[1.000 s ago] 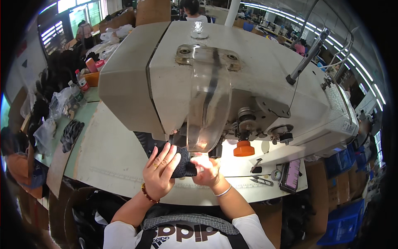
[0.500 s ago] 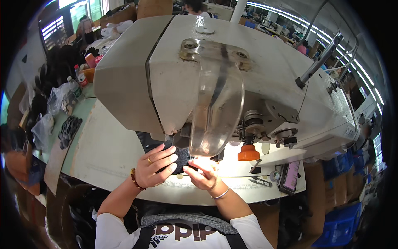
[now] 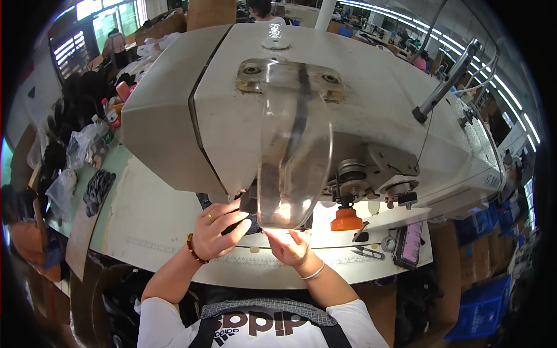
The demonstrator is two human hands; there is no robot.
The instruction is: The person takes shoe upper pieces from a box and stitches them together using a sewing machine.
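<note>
A dark blue-black piece of fabric lies on the bed of a large sewing machine, mostly hidden under the machine head and my hands. My left hand rests on its left part, the fingers stretched to the right, slightly bent and close together. At the right edge, my right hand pinches the fabric near the lower end of a clear plastic guard; its fingertips are partly hidden and washed out by the work light. The needle area is out of sight behind the guard.
An orange knob hangs under the machine arm. Right of my hands lie thread snips, a tape roll and a pink-topped case. At the left are dark gloves, plastic bags and bottles. Blue crates stand at the lower right.
The fabric has slid farther under the machine head, with less of it showing. My left fingers have drawn closer together, and my right fingertips have moved under the guard. The view has shifted slightly.
</note>
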